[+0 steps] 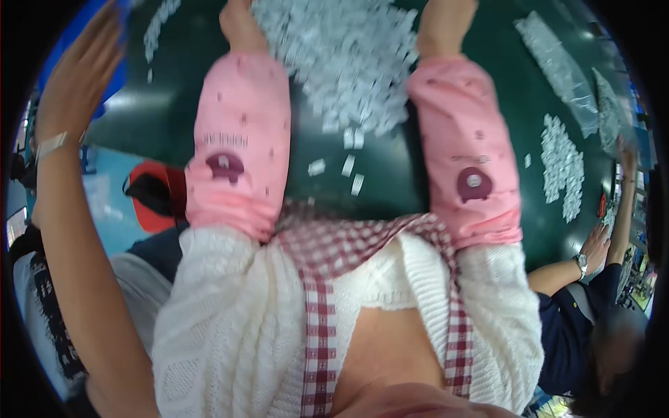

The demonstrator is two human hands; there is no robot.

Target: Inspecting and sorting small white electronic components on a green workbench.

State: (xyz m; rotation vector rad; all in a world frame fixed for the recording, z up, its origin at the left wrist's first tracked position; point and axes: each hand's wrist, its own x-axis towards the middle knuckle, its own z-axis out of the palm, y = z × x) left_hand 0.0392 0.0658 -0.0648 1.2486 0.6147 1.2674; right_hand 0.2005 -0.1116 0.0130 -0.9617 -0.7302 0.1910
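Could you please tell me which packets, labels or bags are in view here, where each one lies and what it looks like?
Packet pile: top centre of the green table, between left hand and right hand; small white rectangular packets.
Loose packets: just below the pile; a few white rectangles.
Second pile: right side; the same white packets.
Clear bags: upper right; crumpled transparent plastic.
No screens can be made out.

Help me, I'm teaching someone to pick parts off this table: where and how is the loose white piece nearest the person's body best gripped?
Pinch the loose white piece across its two long edges, coming straight down from above. It looks like a small flat rectangle lying apart from the big white pile on the green table, so both edges are free.
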